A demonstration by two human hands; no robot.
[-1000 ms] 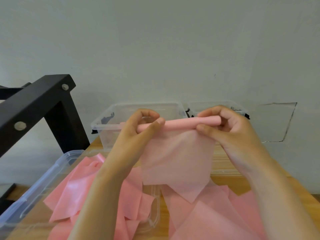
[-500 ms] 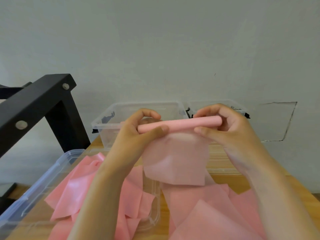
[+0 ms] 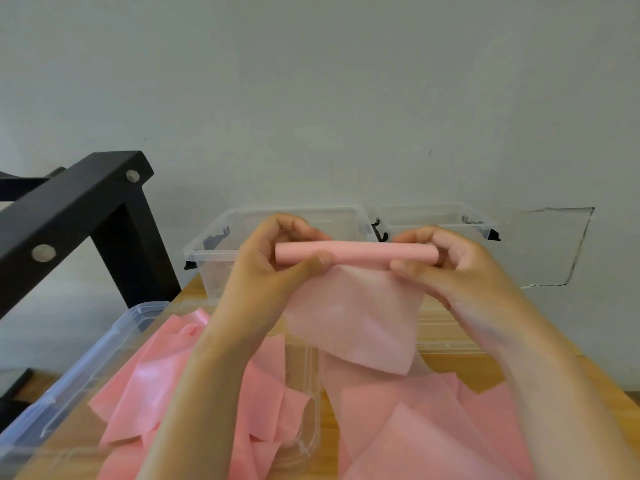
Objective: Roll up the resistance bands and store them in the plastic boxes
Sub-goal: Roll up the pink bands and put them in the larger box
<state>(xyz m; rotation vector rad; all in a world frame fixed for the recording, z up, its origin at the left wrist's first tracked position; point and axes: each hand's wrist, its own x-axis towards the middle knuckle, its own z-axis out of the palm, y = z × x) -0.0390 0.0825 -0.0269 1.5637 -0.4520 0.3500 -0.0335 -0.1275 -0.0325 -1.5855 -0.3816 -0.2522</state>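
Roll almost wound, with a loose tail that could undo it

At the near edge of the table (image 3: 462,368), loose pink bands (image 3: 194,375) lie heaped in and beside a clear bin (image 3: 114,337); above them, in the air over the middle of the table, the rolled band (image 3: 356,252) is pinched at both ends, the grip of the left hand (image 3: 270,271) and of the right hand (image 3: 464,271) each closed with the thumb in front and the fingers curled behind, while the unrolled tail (image 3: 356,320) hangs free; if either grip slackens the springy roll may unwind, uneven turning could skew it into a cone, the tail might snag the heap, and a roll dropped into the plastic boxes (image 3: 211,271) at the far edge may spring open
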